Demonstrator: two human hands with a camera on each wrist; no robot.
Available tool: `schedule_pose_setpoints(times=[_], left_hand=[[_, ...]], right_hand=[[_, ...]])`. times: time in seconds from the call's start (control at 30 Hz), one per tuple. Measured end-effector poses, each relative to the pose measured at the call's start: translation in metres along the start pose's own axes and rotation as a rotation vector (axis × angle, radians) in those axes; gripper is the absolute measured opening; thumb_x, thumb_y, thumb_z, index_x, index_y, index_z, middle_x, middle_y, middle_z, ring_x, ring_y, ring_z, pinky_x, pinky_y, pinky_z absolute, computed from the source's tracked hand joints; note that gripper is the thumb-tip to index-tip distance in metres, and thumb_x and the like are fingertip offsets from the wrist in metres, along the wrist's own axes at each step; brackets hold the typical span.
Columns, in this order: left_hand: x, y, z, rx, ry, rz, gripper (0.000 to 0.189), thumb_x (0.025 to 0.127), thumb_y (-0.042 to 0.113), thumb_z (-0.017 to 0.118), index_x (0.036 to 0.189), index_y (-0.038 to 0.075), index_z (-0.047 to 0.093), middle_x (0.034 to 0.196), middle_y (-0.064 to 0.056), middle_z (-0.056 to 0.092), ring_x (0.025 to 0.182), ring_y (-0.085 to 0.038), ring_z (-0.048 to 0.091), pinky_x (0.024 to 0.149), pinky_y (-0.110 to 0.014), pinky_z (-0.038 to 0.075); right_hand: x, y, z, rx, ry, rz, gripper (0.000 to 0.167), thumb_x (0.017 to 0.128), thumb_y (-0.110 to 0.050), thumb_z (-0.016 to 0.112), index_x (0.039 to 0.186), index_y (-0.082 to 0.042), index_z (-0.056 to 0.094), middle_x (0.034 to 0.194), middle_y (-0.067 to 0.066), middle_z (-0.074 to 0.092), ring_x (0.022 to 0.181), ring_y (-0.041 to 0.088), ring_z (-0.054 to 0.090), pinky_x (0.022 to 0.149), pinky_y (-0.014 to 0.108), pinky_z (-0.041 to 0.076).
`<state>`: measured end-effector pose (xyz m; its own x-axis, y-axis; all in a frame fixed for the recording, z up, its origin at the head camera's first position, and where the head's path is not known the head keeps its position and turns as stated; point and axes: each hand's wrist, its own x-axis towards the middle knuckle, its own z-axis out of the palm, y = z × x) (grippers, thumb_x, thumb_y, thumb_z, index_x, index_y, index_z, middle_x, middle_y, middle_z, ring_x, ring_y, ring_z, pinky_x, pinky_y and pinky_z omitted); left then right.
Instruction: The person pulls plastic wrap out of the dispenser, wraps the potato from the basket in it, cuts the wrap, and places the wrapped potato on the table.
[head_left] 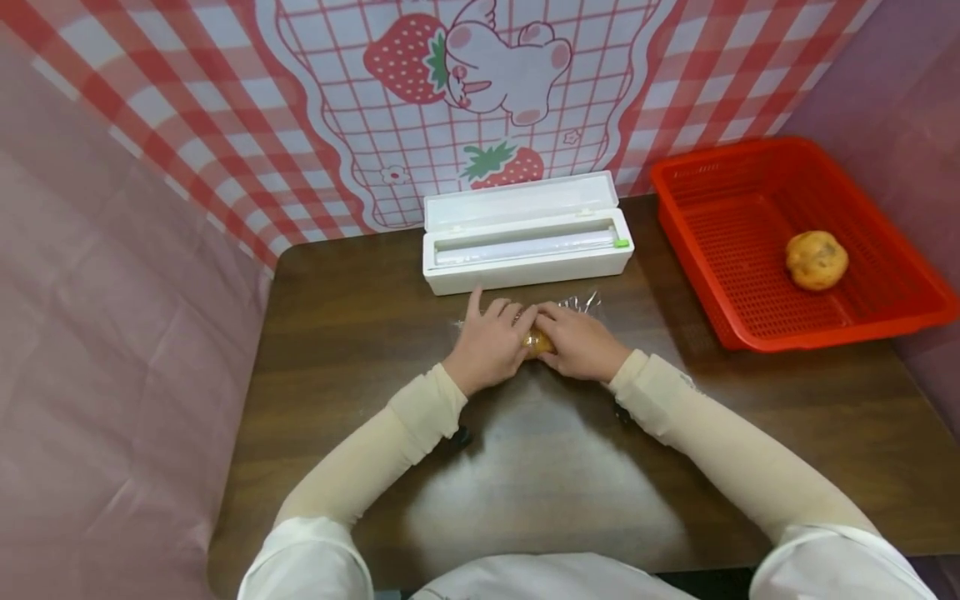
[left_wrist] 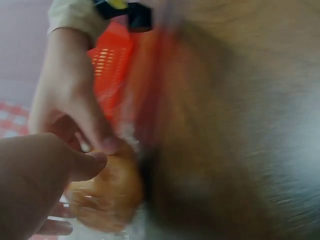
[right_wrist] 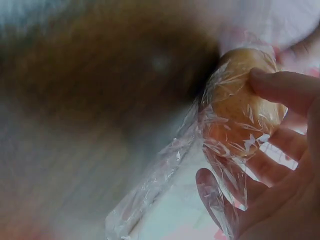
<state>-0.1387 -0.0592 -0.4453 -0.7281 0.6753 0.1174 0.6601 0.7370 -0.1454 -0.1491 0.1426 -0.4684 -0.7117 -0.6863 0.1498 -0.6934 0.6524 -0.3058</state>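
A potato (head_left: 537,342) wrapped in clear plastic film lies between both hands, in front of the white box. My left hand (head_left: 487,343) grips it from the left; in the left wrist view its thumb presses on the near side of the potato (left_wrist: 107,195) while its fingers reach behind. From the other side my right hand (head_left: 583,343) holds it, thumb on top and fingers round the back of the potato (right_wrist: 240,102) in the right wrist view. Crinkled film (right_wrist: 167,175) trails loose from the potato and over the right fingers. In the head view the hands cover most of the potato.
Behind the hands, a white cling film box (head_left: 525,271) stands with its lid raised, a roll (head_left: 525,248) and green slider (head_left: 621,243) inside. A red basket (head_left: 742,333) at the right holds another potato (head_left: 817,260). A checked cloth (head_left: 315,158) hangs behind the brown table (head_left: 330,333).
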Motion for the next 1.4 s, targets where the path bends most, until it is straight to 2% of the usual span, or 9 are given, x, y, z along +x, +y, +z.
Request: schedule_pose_setpoints(times=[0.1, 0.23, 0.43, 0.53, 0.77, 0.93, 1.1, 1.27, 1.4], left_hand=[[-0.009, 0.007, 0.008, -0.002, 0.021, -0.010, 0.082, 0.091, 0.050, 0.070, 0.153, 0.006, 0.040, 0.136, -0.010, 0.061, 0.125, -0.028, 0.056, 0.112, -0.065, 0.026], [-0.014, 0.013, 0.020, -0.029, -0.019, -0.066, 0.096, 0.087, 0.053, 0.074, 0.155, 0.000, 0.031, 0.145, -0.014, 0.054, 0.127, -0.028, 0.055, 0.114, -0.063, 0.025], [-0.012, 0.013, 0.032, -0.054, -0.028, -0.109, 0.091, 0.086, 0.051, 0.077, 0.149, -0.003, 0.040, 0.139, -0.014, 0.058, 0.126, -0.027, 0.055, 0.110, -0.067, 0.027], [-0.008, 0.010, 0.032, -0.065, -0.042, -0.116, 0.085, 0.086, 0.050, 0.077, 0.146, -0.001, 0.045, 0.133, -0.012, 0.062, 0.122, -0.027, 0.058, 0.109, -0.065, 0.030], [0.002, -0.005, 0.024, -0.241, -0.204, -0.117, 0.075, 0.090, 0.054, 0.071, 0.142, 0.004, 0.051, 0.127, -0.010, 0.065, 0.115, -0.028, 0.060, 0.103, -0.053, 0.043], [0.006, -0.014, 0.019, -0.349, -0.268, -0.101, 0.062, 0.092, 0.051, 0.070, 0.134, 0.007, 0.056, 0.118, -0.007, 0.066, 0.109, -0.026, 0.059, 0.092, -0.045, 0.049], [0.008, -0.017, 0.017, -0.413, -0.328, -0.111, 0.069, 0.094, 0.050, 0.067, 0.143, 0.005, 0.051, 0.135, -0.012, 0.059, 0.125, -0.028, 0.052, 0.102, -0.048, 0.043], [0.010, -0.015, 0.016, -0.368, -0.389, -0.136, 0.084, 0.096, 0.055, 0.059, 0.157, 0.003, 0.032, 0.156, -0.014, 0.040, 0.143, -0.032, 0.034, 0.114, -0.055, 0.030], [0.009, -0.008, 0.014, -0.241, -0.351, -0.125, 0.086, 0.096, 0.058, 0.057, 0.159, 0.006, 0.028, 0.159, -0.011, 0.036, 0.147, -0.034, 0.027, 0.115, -0.064, 0.020]], right_hand=[[0.002, 0.001, -0.002, 0.012, -0.027, 0.001, 0.064, 0.082, -0.018, 0.083, 0.136, 0.005, 0.056, 0.132, 0.022, 0.057, 0.111, 0.038, 0.061, 0.094, 0.052, 0.051], [0.005, 0.002, -0.004, 0.042, -0.078, 0.039, 0.068, 0.084, -0.017, 0.081, 0.142, 0.004, 0.052, 0.137, 0.022, 0.055, 0.113, 0.040, 0.061, 0.093, 0.054, 0.051], [0.003, 0.004, -0.001, 0.079, -0.112, 0.089, 0.071, 0.090, -0.022, 0.074, 0.149, 0.002, 0.044, 0.146, 0.018, 0.052, 0.121, 0.037, 0.059, 0.098, 0.053, 0.048], [0.001, 0.002, -0.001, 0.014, -0.099, 0.080, 0.071, 0.091, -0.025, 0.073, 0.149, 0.003, 0.044, 0.146, 0.018, 0.053, 0.125, 0.036, 0.056, 0.103, 0.054, 0.043], [-0.005, -0.008, 0.001, -0.259, -0.035, 0.028, 0.075, 0.086, -0.032, 0.080, 0.145, 0.003, 0.049, 0.139, 0.017, 0.058, 0.129, 0.040, 0.050, 0.108, 0.063, 0.031], [-0.004, -0.007, 0.004, -0.269, -0.012, 0.028, 0.079, 0.081, -0.031, 0.086, 0.144, 0.002, 0.051, 0.134, 0.018, 0.060, 0.125, 0.039, 0.052, 0.108, 0.065, 0.031], [0.001, -0.002, 0.002, -0.233, -0.070, 0.048, 0.074, 0.085, -0.031, 0.082, 0.143, 0.002, 0.052, 0.132, 0.019, 0.061, 0.122, 0.039, 0.055, 0.108, 0.067, 0.031], [0.007, -0.002, -0.004, -0.174, -0.162, 0.078, 0.073, 0.086, -0.030, 0.080, 0.143, 0.004, 0.050, 0.133, 0.020, 0.060, 0.121, 0.039, 0.057, 0.106, 0.065, 0.034], [0.011, -0.001, -0.009, -0.141, -0.207, 0.088, 0.073, 0.086, -0.030, 0.079, 0.143, 0.007, 0.050, 0.128, 0.021, 0.062, 0.116, 0.037, 0.060, 0.101, 0.062, 0.041]])
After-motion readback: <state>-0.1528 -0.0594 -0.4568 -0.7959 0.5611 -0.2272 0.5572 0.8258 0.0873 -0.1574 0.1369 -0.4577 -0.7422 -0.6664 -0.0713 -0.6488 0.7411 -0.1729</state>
